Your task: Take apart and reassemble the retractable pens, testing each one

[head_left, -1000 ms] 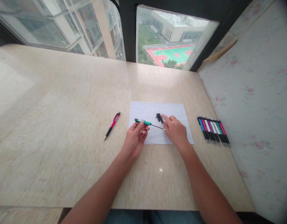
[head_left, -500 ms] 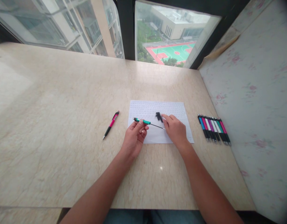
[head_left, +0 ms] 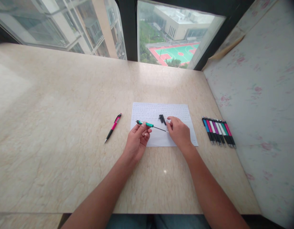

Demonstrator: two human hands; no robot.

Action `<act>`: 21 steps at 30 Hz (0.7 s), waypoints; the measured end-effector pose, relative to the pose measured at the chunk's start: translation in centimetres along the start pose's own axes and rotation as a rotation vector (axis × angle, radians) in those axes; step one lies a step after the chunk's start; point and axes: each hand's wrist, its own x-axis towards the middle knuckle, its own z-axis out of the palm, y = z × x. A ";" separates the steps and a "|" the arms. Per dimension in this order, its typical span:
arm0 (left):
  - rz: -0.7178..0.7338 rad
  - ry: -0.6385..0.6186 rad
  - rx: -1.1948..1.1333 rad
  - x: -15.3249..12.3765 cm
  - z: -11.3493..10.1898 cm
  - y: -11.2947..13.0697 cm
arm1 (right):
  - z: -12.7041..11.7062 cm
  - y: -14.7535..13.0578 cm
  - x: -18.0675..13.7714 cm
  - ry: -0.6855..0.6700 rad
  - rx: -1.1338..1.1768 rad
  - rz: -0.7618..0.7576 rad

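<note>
My left hand [head_left: 136,140] is closed on a green pen barrel [head_left: 146,124] with a black clip end, held over the paper sheet [head_left: 158,140]. From the barrel's front a thin dark ink refill [head_left: 159,128] sticks out, its tip reaching the edge of my right hand [head_left: 179,131]. The right hand rests over the sheet with curled fingers; thumb and index are drawn together, and anything between them is too small to make out. Just left of those fingers lie small black pen parts [head_left: 162,119] on the sheet.
A pink and black pen [head_left: 113,128] lies left of the sheet. Several coloured pens [head_left: 218,131] form a row at the right, near the papered wall [head_left: 259,111]. The stone-patterned sill [head_left: 66,127] runs back to a dark window frame [head_left: 130,31].
The right index finger has curled back from beside the black parts toward the thumb. The left hand and green barrel have hardly moved; the view has shifted slightly.
</note>
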 end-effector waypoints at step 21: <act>0.136 0.046 -0.022 0.7 -0.7 0.8 | -2.8 -1.3 -2.2 0.142 0.865 -0.015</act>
